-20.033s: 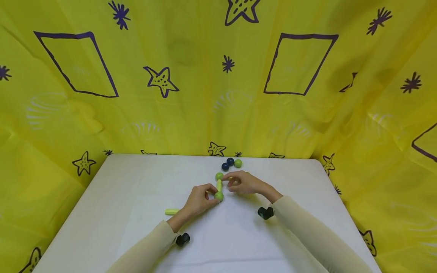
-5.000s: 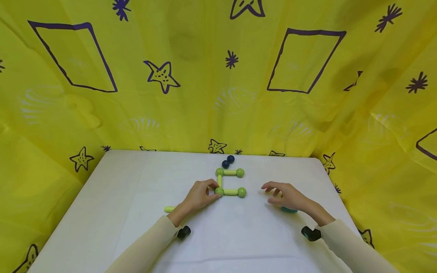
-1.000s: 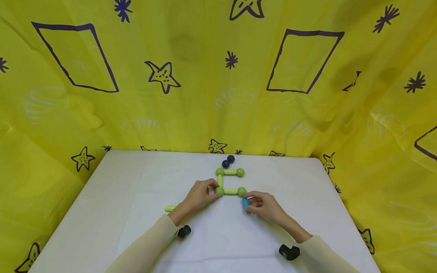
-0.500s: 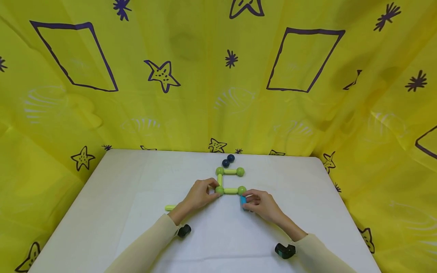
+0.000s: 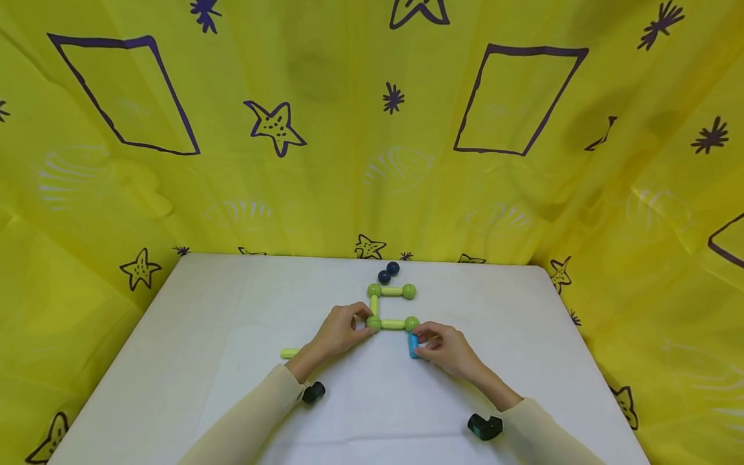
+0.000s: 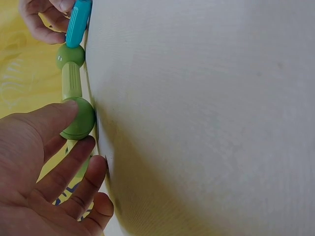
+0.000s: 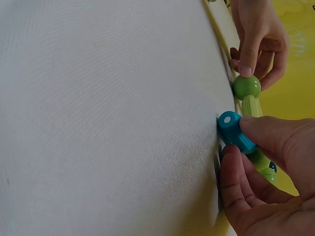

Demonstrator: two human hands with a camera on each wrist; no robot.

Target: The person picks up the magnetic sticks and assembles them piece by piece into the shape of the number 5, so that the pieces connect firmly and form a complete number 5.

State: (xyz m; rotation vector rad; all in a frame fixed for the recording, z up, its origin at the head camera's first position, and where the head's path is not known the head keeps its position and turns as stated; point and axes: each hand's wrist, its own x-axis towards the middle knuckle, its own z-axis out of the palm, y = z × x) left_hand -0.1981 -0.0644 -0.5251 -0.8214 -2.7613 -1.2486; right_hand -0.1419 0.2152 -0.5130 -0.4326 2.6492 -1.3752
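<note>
Now | left grip [image 5: 341, 330] pinches corner green ball [image 6: 84, 120] | right grip [image 5: 450, 350] pinches blue rod [image 7: 235, 133]

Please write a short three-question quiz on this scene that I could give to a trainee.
1. Multiple choice: How many green balls are in the C-shaped figure? A) three B) four C) five
2. True or false: Two dark blue balls lie on the far side of the figure, as the head view shows it.
3. Short answer: What is the left hand pinching, and what is the right hand pinching?

Key
1. B, four.
2. True.
3. The left hand pinches the near left corner ball of the figure; the right hand pinches a blue rod.
</note>
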